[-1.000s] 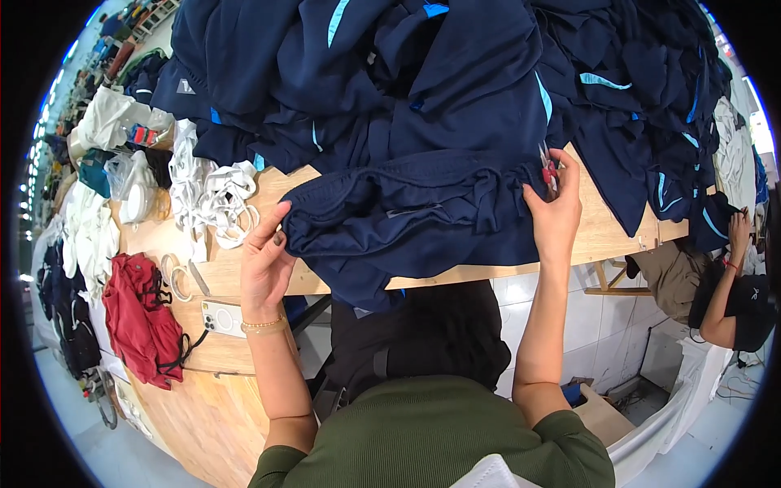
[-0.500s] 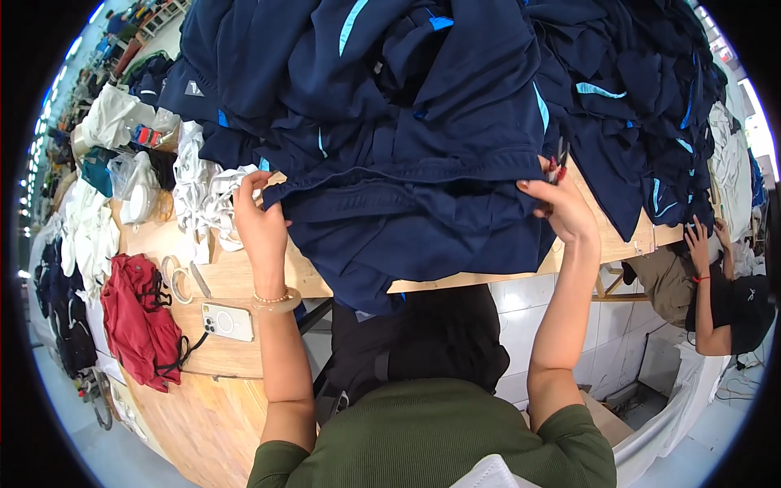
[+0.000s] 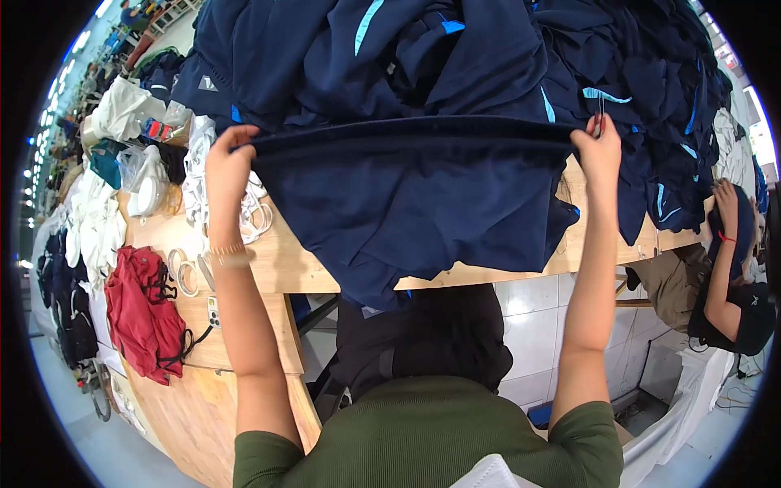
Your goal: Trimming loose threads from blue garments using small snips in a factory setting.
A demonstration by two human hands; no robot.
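Note:
Stretched wide between my hands is a pair of navy pants [image 3: 415, 203], its elastic waistband pulled into a nearly straight line. My left hand [image 3: 228, 167] pinches the left end of the band. At the other end my right hand [image 3: 599, 154] grips the waistband with closed fingers, and small thread snips [image 3: 600, 104] stick up out of that same hand, blades pointing away from me. The body of the pants hangs toward me over the near table edge. Behind it rises a large heap of navy garments [image 3: 455, 61] with light blue trims.
On the wooden table [image 3: 285, 268] at left lie a red bag [image 3: 142, 313], tape rolls [image 3: 187, 278], a phone [image 3: 213, 311] partly behind my left arm, and white fabric pieces [image 3: 195, 179]. Another person [image 3: 728, 301] works at the far right beside the heap.
Both hands have moved apart and slightly away from me, pulling the slack, gaping waistband taut. My left forearm now covers most of the phone. The person at right has raised a hand.

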